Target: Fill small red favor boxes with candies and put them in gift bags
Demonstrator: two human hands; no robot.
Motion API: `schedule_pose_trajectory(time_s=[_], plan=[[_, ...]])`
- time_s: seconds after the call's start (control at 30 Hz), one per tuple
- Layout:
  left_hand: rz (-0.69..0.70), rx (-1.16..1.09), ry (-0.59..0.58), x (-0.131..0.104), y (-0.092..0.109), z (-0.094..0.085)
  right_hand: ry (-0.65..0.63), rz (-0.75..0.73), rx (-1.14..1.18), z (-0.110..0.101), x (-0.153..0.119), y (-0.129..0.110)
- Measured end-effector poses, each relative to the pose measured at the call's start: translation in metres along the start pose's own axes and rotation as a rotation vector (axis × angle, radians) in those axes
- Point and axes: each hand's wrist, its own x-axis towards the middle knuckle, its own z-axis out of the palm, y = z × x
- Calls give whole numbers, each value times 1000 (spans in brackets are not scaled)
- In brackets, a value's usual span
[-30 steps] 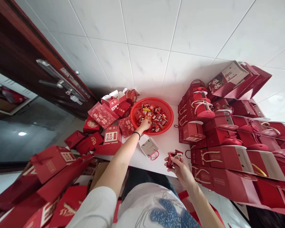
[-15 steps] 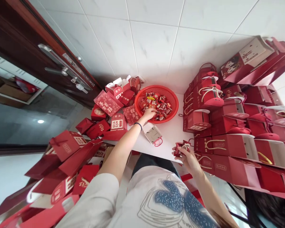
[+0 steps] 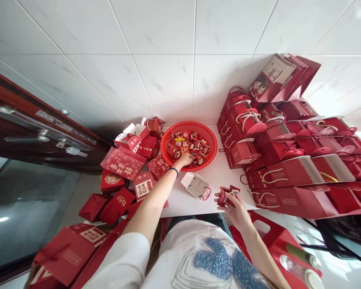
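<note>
My left hand (image 3: 186, 159), with a dark band at the wrist, reaches into the red plastic basket (image 3: 214, 149). Its fingers are curled down among the wrapped candies (image 3: 195, 145), and the fingertips are hidden. Over the table's front edge, my right hand (image 3: 235, 206) is closed around several red-wrapped candies (image 3: 228, 194), some with pale lettering. Between the two hands an opened red gift box (image 3: 196, 185) lies on its side, its pale inside showing and a red cord loop at one end.
Red gift boxes (image 3: 144, 186) are heaped left of the basket. Rows of red boxes with cord handles (image 3: 289, 176) are stacked at the right, with taller bags (image 3: 285, 80) behind. A tiled wall (image 3: 165, 80) closes the back; a dark door (image 3: 42, 132) stands at left.
The view has shifted, showing more wall and a red container with bottles at lower right. My left hand stays in the basket; my right still holds the candies.
</note>
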Motion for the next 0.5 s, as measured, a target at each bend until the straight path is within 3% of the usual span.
schedule_pose_trajectory(time_s=[0.27, 0.5], plan=[[-32, -26, -47, 9, -2, 4, -136, 43, 157, 27, 7, 1], [-54, -110, 56, 0, -19, -31, -217, 108, 78, 32, 30, -7]])
